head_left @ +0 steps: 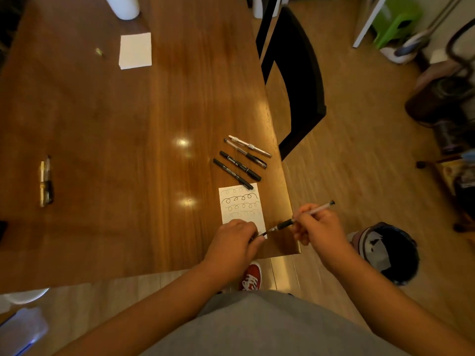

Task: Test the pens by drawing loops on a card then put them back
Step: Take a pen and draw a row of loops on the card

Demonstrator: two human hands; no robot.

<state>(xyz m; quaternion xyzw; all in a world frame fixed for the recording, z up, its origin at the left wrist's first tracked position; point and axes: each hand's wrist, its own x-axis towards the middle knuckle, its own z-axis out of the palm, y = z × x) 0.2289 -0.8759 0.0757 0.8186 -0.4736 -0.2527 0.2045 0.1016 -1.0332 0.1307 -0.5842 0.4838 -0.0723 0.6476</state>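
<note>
Pen trial past the halfway mark on a glossy brown wooden tabletop: the small white card near its right-hand edge carries four rows of drawn loops. One is bold black and the others are fainter. Anything lower down is hidden under my left hand.

A row of four capped pens, two black markers, one clear-and-black and one white, lies side by side just beyond the card, the nearest one overlapping its far edge. I judge these to be the tested ones, set back.

A fifth, a slim clear-barrelled pen with a black rubber sleeve, is in my right hand, grip clamped round its middle. It sits just over the card's near right corner. Its long axis runs diagonally, tip low and to the left toward my left hand, tail up and to the right beyond the tabletop's edge.

My left grip is curled at that tip. Whether it pinches a cap, I cannot tell.

Two more pens, gold and dark, lie well apart at the far left, probably awaiting their turn.
</note>
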